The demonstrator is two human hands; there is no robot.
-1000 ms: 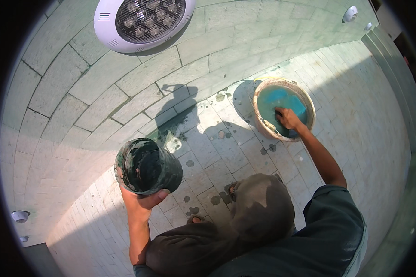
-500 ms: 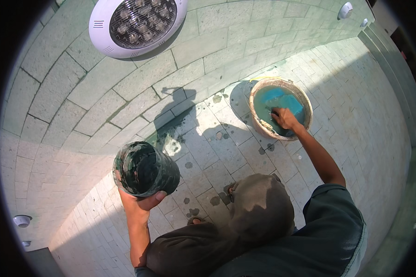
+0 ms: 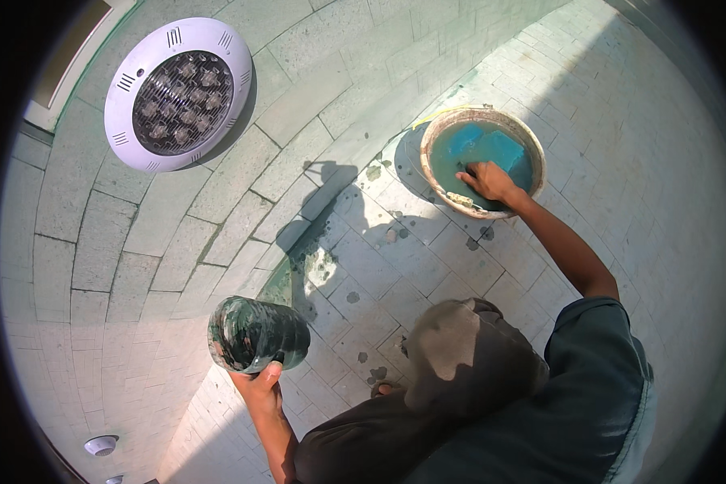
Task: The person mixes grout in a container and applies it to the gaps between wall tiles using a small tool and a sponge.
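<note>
My left hand (image 3: 260,385) grips a dirty dark green ribbed plastic container (image 3: 256,334), held out on its side over the tiled floor with its mouth toward the wall. My right hand (image 3: 487,181) reaches forward into a round tan basin (image 3: 536,158) of murky green water. In the basin lies a blue sponge-like block (image 3: 486,145), and my fingers are at its near edge; whether they grasp anything is unclear. My bent knee (image 3: 465,355) in dark cloth lies between the two arms.
A round white light fitting (image 3: 179,93) with several small lamps is set in the curved tiled wall at upper left. Wet splashes and dark spots (image 3: 321,264) mark the pale floor tiles. A small white round fitting (image 3: 100,444) sits low on the left.
My left hand has tipped the green container from mouth-up onto its side. My right hand stays in the basin. My head has shifted, moving the light fitting left and lower.
</note>
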